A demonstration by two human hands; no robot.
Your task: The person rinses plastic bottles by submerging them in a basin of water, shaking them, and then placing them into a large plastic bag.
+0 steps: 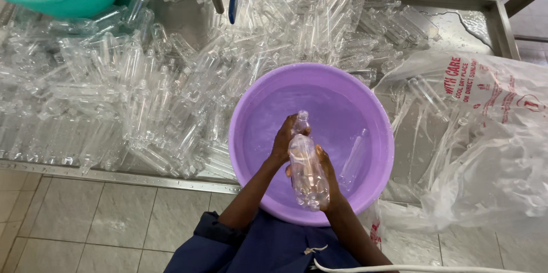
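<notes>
The left hand (283, 139) gripped the neck and the right hand (327, 177) clasped the body of a clear bottle (307, 170), held over the purple basin (377, 136) of water. Wet plastic could have slipped free, splashing toward the bottle pile (142, 96) at nine o'clock.

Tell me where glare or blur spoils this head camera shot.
Head view: glare sits on the wet steel table at top right; the clear bottle between the left hand and right hand looks slightly soft; the heap of bottles merges into bright reflections; the purple basin is evenly lit.
</notes>
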